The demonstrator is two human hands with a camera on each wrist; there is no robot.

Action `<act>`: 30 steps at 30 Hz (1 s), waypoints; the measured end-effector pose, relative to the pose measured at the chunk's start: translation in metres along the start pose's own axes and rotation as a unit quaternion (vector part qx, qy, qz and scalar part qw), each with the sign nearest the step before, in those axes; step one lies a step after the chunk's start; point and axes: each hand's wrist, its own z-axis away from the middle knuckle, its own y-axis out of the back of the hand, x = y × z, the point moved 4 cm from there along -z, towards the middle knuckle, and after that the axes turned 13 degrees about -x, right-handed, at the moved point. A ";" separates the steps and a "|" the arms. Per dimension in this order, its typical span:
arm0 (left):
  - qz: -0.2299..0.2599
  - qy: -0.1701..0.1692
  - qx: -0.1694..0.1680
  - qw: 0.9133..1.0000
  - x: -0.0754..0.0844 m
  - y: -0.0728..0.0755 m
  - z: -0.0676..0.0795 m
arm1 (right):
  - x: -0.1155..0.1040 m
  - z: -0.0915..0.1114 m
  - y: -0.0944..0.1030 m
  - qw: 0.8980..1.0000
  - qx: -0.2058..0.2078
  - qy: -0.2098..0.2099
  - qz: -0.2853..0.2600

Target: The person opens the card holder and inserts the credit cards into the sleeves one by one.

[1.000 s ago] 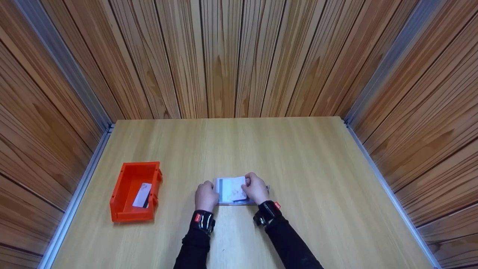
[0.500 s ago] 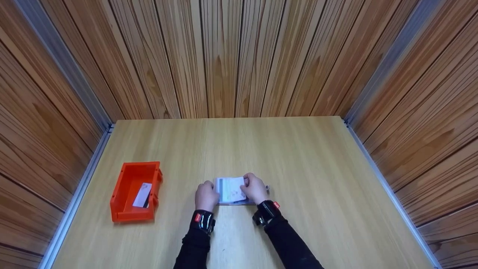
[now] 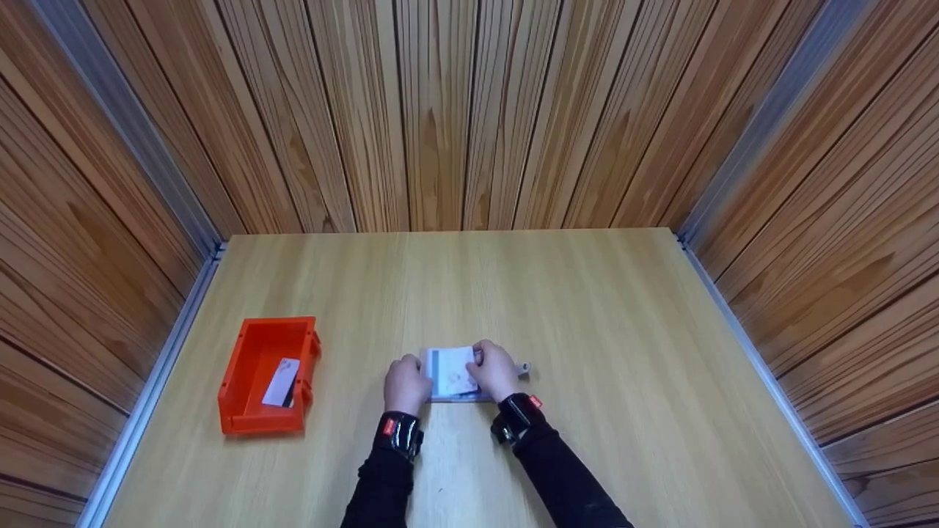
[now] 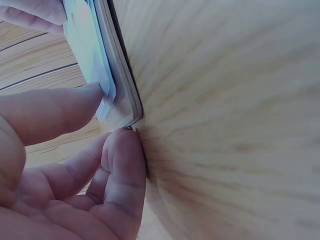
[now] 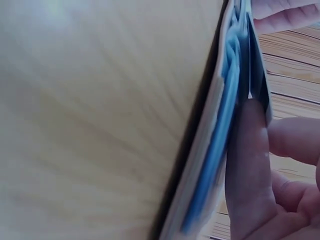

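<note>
A card holder (image 3: pixel 456 400) with clear sleeves lies on the table between both hands, seen edge-on in the wrist views. A white card (image 3: pixel 456 367) with a faint print sits at its top sleeve. My right hand (image 3: pixel 494 370) pinches the card's right end; in the right wrist view one finger reaches in at the sleeve's open edge (image 5: pixel 257 65). My left hand (image 3: pixel 406 385) grips the holder's left edge, its thumb (image 4: pixel 60 110) on the sleeve and its other fingers bent at the holder's corner. How deep the card sits in the sleeve cannot be told.
An orange bin (image 3: pixel 260 425) stands at the left of the wooden table (image 3: pixel 587 308), with a white card (image 3: pixel 281 381) lying inside. A small tab with a snap (image 3: pixel 523 369) sticks out to the right of the holder. Wood-panelled walls enclose the table.
My right hand has moved slightly left along the holder, uncovering more of the tab on its right. The left hand and the bin stay in place.
</note>
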 end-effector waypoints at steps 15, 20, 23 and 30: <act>0.002 0.010 -0.014 1.000 0.000 -0.001 -0.001 | -0.006 -0.001 -0.004 0.999 -0.003 -0.032 0.038; -0.009 0.008 -0.018 1.000 0.000 -0.001 0.000 | -0.005 -0.003 -0.008 0.998 -0.013 -0.041 0.036; -0.008 0.007 -0.019 1.000 -0.001 -0.001 -0.001 | -0.005 -0.003 -0.009 0.999 -0.016 -0.041 0.032; -0.006 0.005 -0.021 1.000 -0.001 -0.001 -0.002 | -0.008 -0.005 -0.012 0.998 -0.022 -0.038 0.044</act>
